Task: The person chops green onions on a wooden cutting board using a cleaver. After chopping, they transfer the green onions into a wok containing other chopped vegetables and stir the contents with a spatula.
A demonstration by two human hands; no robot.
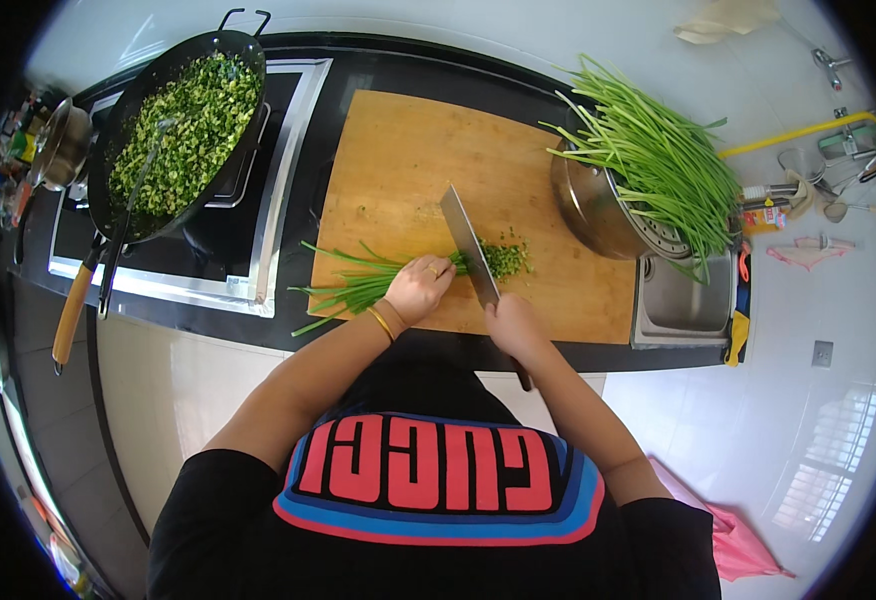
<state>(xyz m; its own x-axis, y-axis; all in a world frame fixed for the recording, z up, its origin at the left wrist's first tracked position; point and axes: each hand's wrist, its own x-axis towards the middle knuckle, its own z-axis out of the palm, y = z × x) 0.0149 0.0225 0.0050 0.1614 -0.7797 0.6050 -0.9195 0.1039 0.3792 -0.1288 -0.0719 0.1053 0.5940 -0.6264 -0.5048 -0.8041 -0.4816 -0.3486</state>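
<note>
Left hand (418, 288) pins green chive bunch (358, 285) at cutting board (398, 150) near edge, fingers curled on stems. Bunch long axis runs left-right; cut end just beside cleaver (468, 245), gripped in right hand (513, 322), blade crosswise. Chopped bits (506, 258) right of blade.

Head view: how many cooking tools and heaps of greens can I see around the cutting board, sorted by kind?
Cleaver, in the right hand: 1
Wooden cutting board: 1
Wok of chopped greens: 1
Metal bowl of uncut stalks: 1
Bunch of stalks under the left hand: 1
Pile of cut pieces: 1
Total: 6
</note>
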